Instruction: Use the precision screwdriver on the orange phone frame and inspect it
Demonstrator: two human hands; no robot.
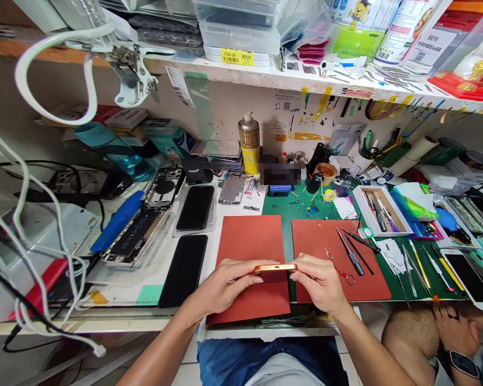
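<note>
The orange smartphone (274, 267) is held edge-on above the near edge of the bench, over the gap between two red work mats: the left mat (249, 241) and the right mat (326, 236). Its bottom edge, with the port and speaker holes, faces the camera.

The left hand (225, 287) grasps the phone's left end, thumb on top and fingers curled beneath. The right hand (320, 281) grasps the right end in the same pinch. Both sets of fingers are closed on the phone; neither hand is free.

Handling judgement: the phone is a thin, rigid slab, light enough for a fingertip grip. Its smooth frame is likely slippery, and its glass faces are fragile. Hold it by the short ends or the side rails, as here, not by the flat faces.

On the right mat lie a SIM ejector pin (340, 269) and black screwdrivers (352, 252), near the right hand. To the far left, well apart, rest black display panels (195, 208) and an opened phone chassis (134, 236). A spray can (249, 142) stands at the far wall.

Another person's hand (453, 327), wearing a watch, shows at the near right corner.
</note>
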